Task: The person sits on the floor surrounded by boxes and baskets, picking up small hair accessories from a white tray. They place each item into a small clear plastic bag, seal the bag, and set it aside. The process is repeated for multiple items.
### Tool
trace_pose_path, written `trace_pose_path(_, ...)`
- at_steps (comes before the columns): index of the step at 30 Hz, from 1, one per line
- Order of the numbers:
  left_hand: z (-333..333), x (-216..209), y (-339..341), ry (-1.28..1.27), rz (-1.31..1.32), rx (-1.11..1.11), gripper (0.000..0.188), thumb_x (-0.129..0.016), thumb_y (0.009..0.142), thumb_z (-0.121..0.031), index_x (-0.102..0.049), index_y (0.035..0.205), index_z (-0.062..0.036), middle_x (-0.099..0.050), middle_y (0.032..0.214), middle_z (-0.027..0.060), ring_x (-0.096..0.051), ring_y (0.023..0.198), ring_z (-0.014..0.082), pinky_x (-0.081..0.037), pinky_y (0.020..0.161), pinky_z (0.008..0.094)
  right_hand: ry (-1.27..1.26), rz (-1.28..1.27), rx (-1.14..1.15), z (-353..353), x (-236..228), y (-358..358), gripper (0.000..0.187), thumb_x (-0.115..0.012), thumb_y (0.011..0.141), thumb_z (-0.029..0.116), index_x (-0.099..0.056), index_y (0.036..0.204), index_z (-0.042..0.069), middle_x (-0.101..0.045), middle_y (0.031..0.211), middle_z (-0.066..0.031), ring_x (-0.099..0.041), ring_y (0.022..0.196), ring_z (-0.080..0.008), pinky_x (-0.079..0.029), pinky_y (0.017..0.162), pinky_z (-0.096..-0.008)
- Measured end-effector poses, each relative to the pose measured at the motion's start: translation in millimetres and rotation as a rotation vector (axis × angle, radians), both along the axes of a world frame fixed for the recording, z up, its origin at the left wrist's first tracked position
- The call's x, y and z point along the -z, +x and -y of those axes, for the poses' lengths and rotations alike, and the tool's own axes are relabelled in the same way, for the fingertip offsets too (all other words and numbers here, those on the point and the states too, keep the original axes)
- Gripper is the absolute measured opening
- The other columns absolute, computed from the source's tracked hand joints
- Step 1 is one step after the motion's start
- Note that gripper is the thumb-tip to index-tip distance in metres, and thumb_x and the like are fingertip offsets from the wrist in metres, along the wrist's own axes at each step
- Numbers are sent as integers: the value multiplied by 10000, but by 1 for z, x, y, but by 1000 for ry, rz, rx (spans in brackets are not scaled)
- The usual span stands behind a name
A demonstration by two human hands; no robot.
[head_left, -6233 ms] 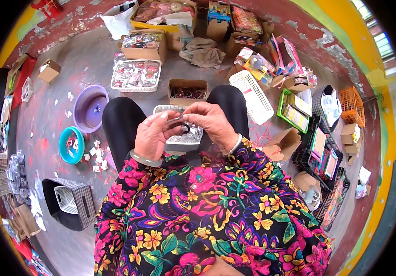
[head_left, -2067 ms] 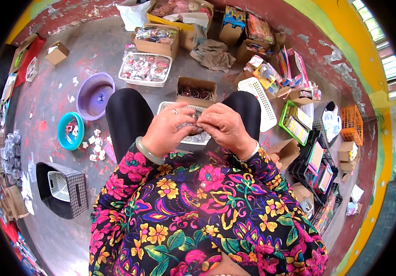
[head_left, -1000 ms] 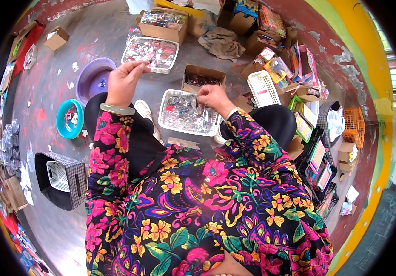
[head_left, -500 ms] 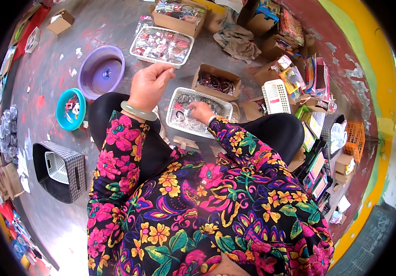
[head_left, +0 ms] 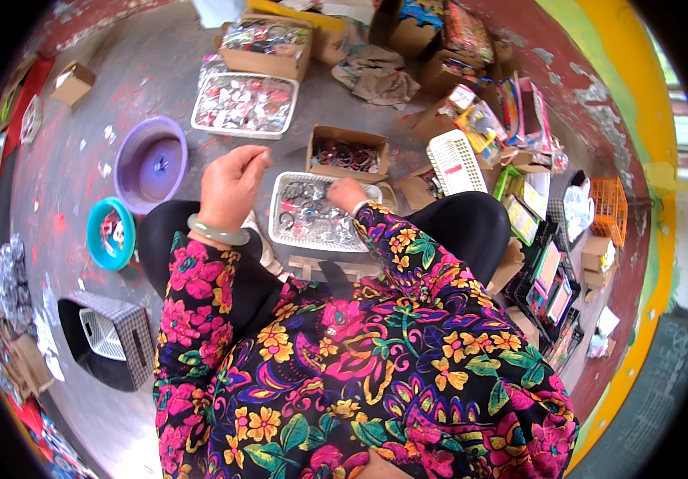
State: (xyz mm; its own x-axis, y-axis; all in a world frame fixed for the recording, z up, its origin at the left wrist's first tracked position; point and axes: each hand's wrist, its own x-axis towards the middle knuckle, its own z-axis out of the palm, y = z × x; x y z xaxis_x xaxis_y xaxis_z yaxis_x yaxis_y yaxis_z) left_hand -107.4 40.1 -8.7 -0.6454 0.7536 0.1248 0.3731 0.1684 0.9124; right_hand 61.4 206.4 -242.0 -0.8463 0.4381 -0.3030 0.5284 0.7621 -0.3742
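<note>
White tray [head_left: 280, 209] under right hand [head_left: 345, 194]

Home sorting workshop: trinket trays [head_left: 244, 104], cardboard boxes [head_left: 348, 152], concrete floor [head_left: 120, 80].

— Where can your hands pass?

— My left hand [head_left: 230, 185] hangs over bare floor [head_left: 132, 96] between the purple basin [head_left: 150, 164] and the tray [head_left: 312, 212] on my lap. That gap is open.

— And the right?

— My right hand [head_left: 346, 194] is in the tray, hemmed by the cardboard box [head_left: 348, 152] just beyond. A white basket [head_left: 456, 162] and stacked boxes [head_left: 471, 48] crowd the right; a second tray [head_left: 244, 104] blocks straight ahead.
</note>
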Motion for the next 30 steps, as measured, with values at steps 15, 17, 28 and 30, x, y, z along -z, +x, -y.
trace_pose_path(15,-8,-4,5,-117,-183,-40,286,-574,852,-255,-642,721,-10,-564,601,97,-520,541,167,-401,531,297,142,-338,465,-186,-235,134,288,-513,774,266,-656,790,16,-640,791,-166,-619,703,-300,-487,666,-351)
trace_pose_path(17,-12,-6,10,-152,-225,-29,296,-567,854,-265,-640,716,-14,-571,604,104,-522,539,172,-405,533,300,374,-71,461,-215,-150,196,301,-508,772,277,-661,819,23,-634,821,-187,-616,749,-340,-487,717,-401)
trace_pose_path(28,-22,6,26,-268,-347,60,308,-549,855,-283,-627,707,-24,-557,576,137,-542,517,258,-405,509,347,137,21,967,-159,-60,251,359,-597,731,329,-626,982,74,-620,970,-174,-583,932,-321,-443,844,-391)
trace_pose_path(30,-27,5,31,-265,-354,86,298,-553,851,-274,-622,705,-23,-548,572,146,-529,507,267,-400,501,352,199,106,976,-164,-51,245,324,-574,739,260,-619,980,48,-617,966,-188,-583,941,-321,-449,848,-394)
